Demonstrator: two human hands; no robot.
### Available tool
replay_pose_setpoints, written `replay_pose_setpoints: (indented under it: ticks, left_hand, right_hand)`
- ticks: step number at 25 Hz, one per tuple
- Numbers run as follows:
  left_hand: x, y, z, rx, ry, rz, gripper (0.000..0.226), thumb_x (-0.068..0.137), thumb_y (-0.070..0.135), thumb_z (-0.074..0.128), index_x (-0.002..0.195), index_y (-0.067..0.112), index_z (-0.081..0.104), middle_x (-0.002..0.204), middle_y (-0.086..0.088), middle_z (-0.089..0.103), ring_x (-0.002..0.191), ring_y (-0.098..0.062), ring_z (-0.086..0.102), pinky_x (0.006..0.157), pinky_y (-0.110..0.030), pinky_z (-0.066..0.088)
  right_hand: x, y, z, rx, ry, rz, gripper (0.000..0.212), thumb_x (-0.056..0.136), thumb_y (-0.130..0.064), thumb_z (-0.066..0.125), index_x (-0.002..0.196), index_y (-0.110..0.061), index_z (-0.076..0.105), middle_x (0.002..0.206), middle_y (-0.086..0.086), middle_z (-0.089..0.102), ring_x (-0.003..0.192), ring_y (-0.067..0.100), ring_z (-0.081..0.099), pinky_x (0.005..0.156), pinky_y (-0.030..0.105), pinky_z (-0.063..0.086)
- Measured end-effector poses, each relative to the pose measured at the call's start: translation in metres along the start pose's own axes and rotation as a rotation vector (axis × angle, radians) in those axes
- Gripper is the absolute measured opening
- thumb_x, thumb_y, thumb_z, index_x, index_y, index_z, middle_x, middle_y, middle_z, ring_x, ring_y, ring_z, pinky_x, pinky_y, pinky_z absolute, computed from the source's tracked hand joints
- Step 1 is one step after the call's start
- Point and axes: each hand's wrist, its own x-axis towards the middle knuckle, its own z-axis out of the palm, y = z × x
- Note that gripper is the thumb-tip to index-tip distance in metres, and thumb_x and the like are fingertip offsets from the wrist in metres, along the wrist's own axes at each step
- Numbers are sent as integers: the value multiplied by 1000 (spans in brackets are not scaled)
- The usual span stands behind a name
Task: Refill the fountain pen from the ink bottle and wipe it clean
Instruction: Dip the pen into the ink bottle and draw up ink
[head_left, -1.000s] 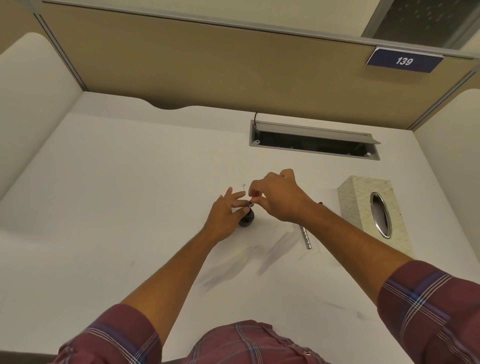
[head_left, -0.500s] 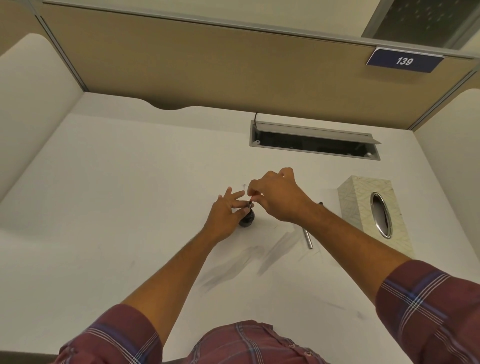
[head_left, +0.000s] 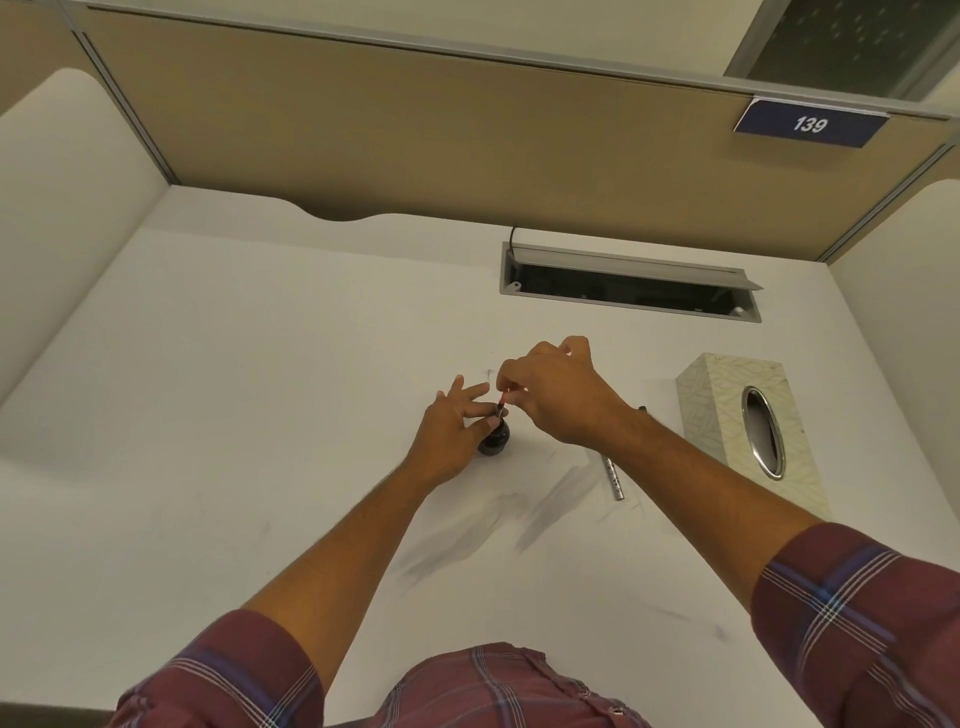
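Right hand (head_left: 561, 400): fingertips pinch a thin red-and-dark fountain pen part (head_left: 502, 406), held upright, lower end at the mouth of the ink bottle (head_left: 494, 442). Left hand (head_left: 451, 437): thumb and forefinger hold the bottle's neck, other fingers spread. The bottle stands mid-surface (head_left: 260, 389). A silver pen barrel (head_left: 613, 476) lies at 4 o'clock from it, a tissue box (head_left: 722, 410) at 3 o'clock, a cable hatch (head_left: 628, 283) at 1 o'clock, and grey smudges (head_left: 550, 506) at 5 o'clock.

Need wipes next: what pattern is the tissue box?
The tissue box is cream with a pale geometric lattice; head view.
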Motion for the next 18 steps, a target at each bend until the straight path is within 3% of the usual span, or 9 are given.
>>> replay_pose_setpoints:
  ticks: [3, 6, 11, 14, 16, 18]
  left_hand:
    - [0, -1, 2, 9, -4, 7, 24, 104, 17, 65, 122, 21, 81, 164, -2, 52, 166, -25, 15, 133, -52, 0]
    - [0, -4, 3, 16, -10, 8, 25, 105, 16, 64, 122, 18, 81, 163, -1, 52, 166, -25, 15, 133, -54, 1]
    - [0, -2, 1, 17, -6, -2, 25, 105, 17, 64, 125, 20, 79, 163, -1, 52, 165, -24, 16, 133, -54, 0]
    - [1, -1, 2, 6, -6, -2, 24, 105, 17, 64, 123, 19, 80, 163, -1, 53, 166, -24, 15, 133, -54, 0]
    - [1, -2, 3, 17, -16, 0, 25, 105, 18, 63, 124, 20, 80, 163, -1, 52, 166, -25, 15, 133, -54, 0]
    - [0, -2, 4, 34, -20, 11, 26, 106, 18, 62, 126, 21, 79, 164, -1, 51, 165, -25, 16, 133, -53, 0]
  right_hand:
    - [1, -1, 0, -76, 5, -14, 9, 101, -35, 59, 106, -31, 65, 100, -8, 69, 111, 18, 56, 106, 49, 25]
    - [1, -3, 2, -87, 21, 3, 19, 102, -45, 51, 97, -31, 62, 89, -10, 65, 107, 18, 57, 105, 51, 26]
    - [0, -2, 2, 18, 9, 15, 21, 101, -39, 57, 121, -33, 63, 113, -6, 72, 120, 19, 55, 109, 49, 24]
    - [0, 0, 2, -16, 4, -16, 13, 100, -32, 62, 112, -33, 66, 108, -7, 70, 117, 19, 54, 108, 48, 24]
    - [0, 0, 2, -56, 23, -5, 12, 100, -39, 58, 105, -32, 67, 103, -8, 69, 116, 18, 53, 108, 50, 24]
    - [1, -1, 4, -78, 33, 28, 24, 101, -49, 51, 99, -31, 68, 97, -8, 69, 114, 17, 52, 108, 52, 24]
